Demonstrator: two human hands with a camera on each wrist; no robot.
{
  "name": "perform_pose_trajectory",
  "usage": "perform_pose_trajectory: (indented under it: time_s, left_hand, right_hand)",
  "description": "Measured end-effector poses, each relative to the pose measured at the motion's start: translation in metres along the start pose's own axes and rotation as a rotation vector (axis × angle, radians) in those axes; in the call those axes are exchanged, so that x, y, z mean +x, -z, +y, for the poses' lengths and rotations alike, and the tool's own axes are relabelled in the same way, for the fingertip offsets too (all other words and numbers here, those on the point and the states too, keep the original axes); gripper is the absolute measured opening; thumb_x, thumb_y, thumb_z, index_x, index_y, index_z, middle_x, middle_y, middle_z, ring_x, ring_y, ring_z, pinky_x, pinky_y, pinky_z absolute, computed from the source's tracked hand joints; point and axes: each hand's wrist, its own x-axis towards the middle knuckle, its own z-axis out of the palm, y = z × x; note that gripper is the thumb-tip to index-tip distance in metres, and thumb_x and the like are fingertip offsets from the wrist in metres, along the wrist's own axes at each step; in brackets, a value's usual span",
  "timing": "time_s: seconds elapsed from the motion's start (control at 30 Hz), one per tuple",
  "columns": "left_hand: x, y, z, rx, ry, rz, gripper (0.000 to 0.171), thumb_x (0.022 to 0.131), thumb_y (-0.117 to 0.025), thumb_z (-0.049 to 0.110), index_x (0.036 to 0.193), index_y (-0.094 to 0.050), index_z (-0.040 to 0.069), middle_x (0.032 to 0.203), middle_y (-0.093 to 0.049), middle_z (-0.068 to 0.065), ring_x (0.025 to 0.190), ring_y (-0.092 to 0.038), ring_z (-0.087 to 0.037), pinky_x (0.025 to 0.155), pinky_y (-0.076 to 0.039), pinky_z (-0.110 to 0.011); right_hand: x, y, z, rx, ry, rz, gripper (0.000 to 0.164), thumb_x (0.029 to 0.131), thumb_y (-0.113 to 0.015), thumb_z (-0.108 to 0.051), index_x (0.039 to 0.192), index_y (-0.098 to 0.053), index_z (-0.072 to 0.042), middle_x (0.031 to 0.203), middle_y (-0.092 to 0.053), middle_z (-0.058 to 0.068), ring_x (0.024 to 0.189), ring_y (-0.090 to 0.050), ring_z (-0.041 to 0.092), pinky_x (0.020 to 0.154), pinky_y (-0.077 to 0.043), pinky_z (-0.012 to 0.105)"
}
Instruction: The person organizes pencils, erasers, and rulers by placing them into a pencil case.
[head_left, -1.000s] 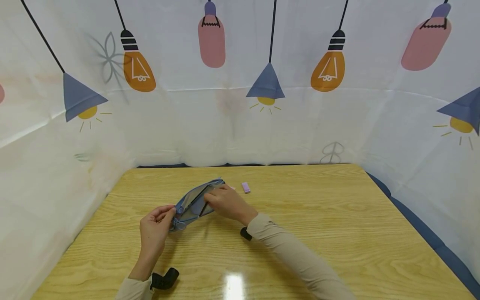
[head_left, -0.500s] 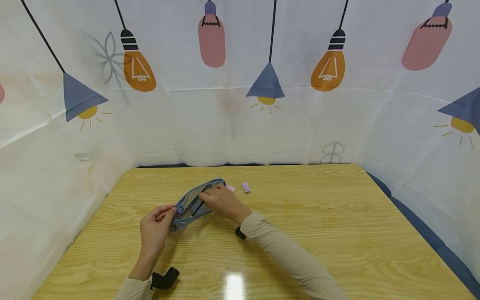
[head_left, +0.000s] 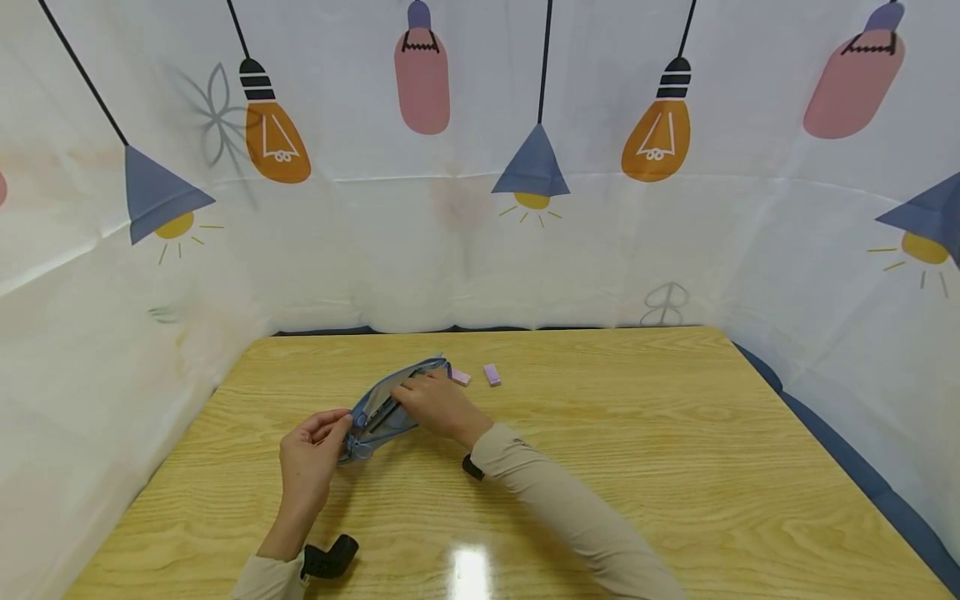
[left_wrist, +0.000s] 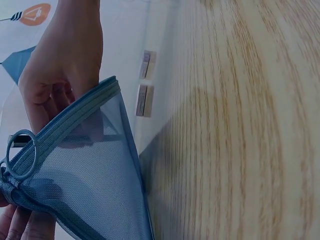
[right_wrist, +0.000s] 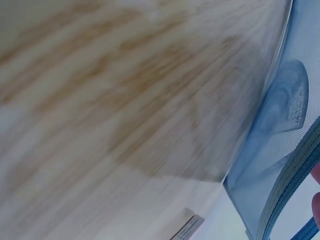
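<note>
Near two blocks (head_left: pixel 461 377) (head_left: pixel 492 375): one pouch (left_wrist: pixel 95 172) (two hands (head_left: pixel 309 462) (head_left: pixel 441 407))

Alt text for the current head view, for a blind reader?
The left grip pinches a blue pouch while the right grip reaches inside, where a dark pen shows. Two small blocks lie by the pouch's far end on the table.

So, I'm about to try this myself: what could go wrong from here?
The left hand pinches the pouch at one end, so it might twist or slip. The dark stick at the right hand's fingers could snag the pouch going in. The pink block, close to the pouch's far end, might get nudged.
</note>
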Motion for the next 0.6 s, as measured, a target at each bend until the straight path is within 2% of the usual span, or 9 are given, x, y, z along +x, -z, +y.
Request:
perform_pose_trajectory:
  time_s: [0.23, 0.6]
  left_hand:
    - [-0.0005, 0.0004, -0.0004, 0.003, 0.002, 0.004, 0.019, 0.092, -0.068, 0.010, 0.104, -0.071, -0.004, 0.076, -0.070, 0.004, 0.064, -0.062, -0.006, 0.052, -0.048, -0.020]
    - [-0.0004, 0.0010, 0.0011, 0.011, 0.001, 0.007, 0.022, 0.092, -0.068, 0.013, 0.105, -0.070, -0.005, 0.077, -0.070, 0.002, 0.065, -0.063, -0.006, 0.053, -0.050, -0.020]
  right_hand:
    - [0.0035, -0.0014, -0.0019, 0.061, -0.003, -0.067, 0.012, 0.101, -0.054, -0.015, 0.097, -0.066, -0.017, 0.088, -0.066, -0.005, 0.075, -0.063, 0.010, 0.073, -0.050, 0.026]
    - [0.0054, -0.0004, -0.0037, 0.083, -0.015, -0.075, 0.013, 0.101, -0.055, -0.015, 0.094, -0.067, -0.016, 0.085, -0.065, -0.004, 0.071, -0.060, 0.008, 0.064, -0.048, 0.022]
